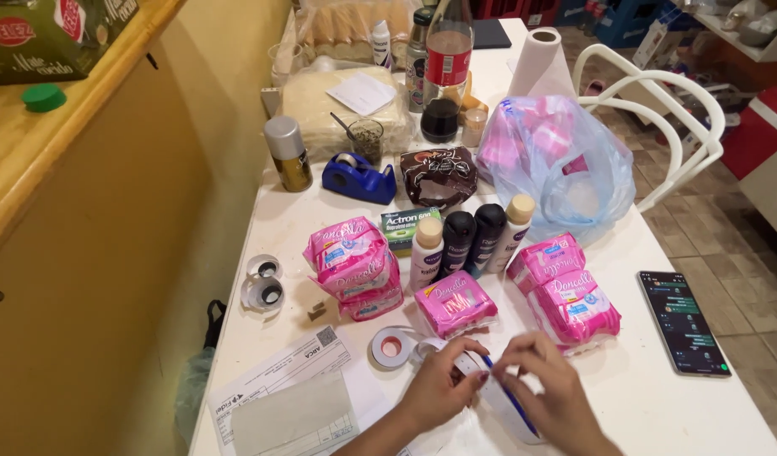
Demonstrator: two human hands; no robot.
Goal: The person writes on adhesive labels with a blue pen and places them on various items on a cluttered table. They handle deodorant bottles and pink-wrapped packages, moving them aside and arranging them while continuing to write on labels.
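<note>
Head view shows both hands low on the white desk [658, 397], just in front of the small pink packet [456, 304]. Left hand [439, 388] has its fingers pinched on a small white piece [468, 365], and the right hand [557, 393] has its fingers closed round a blue pen [511, 397] whose tip meets that piece. A tape roll [392, 347] lies just left of the packet, a phone [684, 322] well to its right.
</note>
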